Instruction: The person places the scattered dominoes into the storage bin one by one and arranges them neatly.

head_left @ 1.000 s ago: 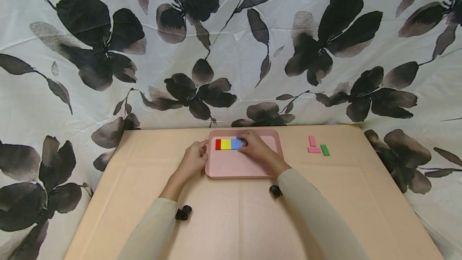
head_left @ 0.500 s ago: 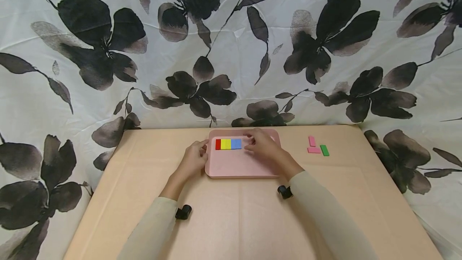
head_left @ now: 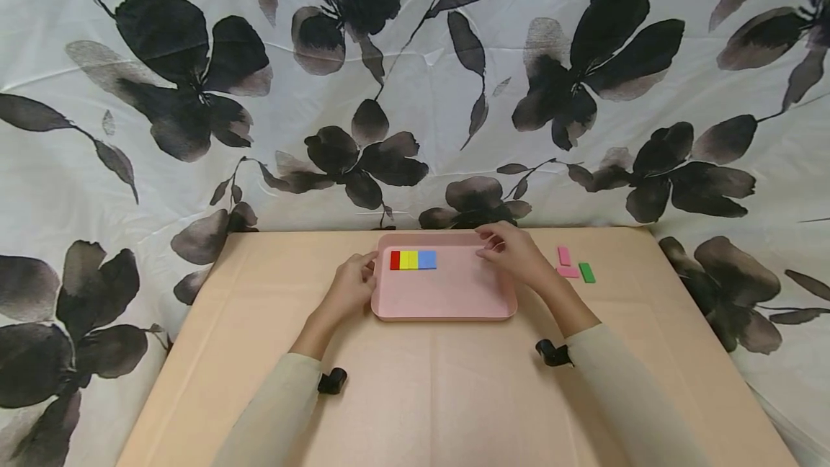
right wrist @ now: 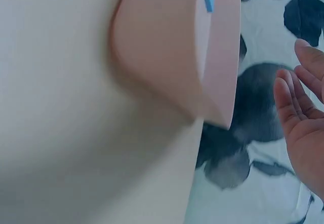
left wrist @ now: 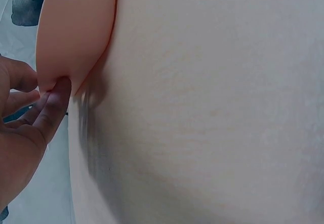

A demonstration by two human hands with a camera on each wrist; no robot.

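A pink tray [head_left: 447,298] lies on the tan table [head_left: 415,395]. In its far left corner sits a row of red [head_left: 394,260], yellow [head_left: 408,260] and blue [head_left: 426,259] tiles. My left hand [head_left: 353,287] holds the tray's left edge [left wrist: 61,57], fingers curled against the rim. My right hand [head_left: 512,251] hovers over the tray's far right corner with loose fingers and nothing in it; its palm [right wrist: 304,117] shows open in the right wrist view. Two pink tiles [head_left: 565,261] and a green tile [head_left: 586,272] lie on the table just right of that hand.
A white cloth with black flowers [head_left: 415,78] hangs behind the table and drapes past both side edges. Small black wrist cameras [head_left: 332,381] sit on both sleeves. Bare tabletop stretches in front of the tray.
My right hand has left the blue tile and moved right across the tray toward the loose tiles. The left hand and the tile row have stayed put.
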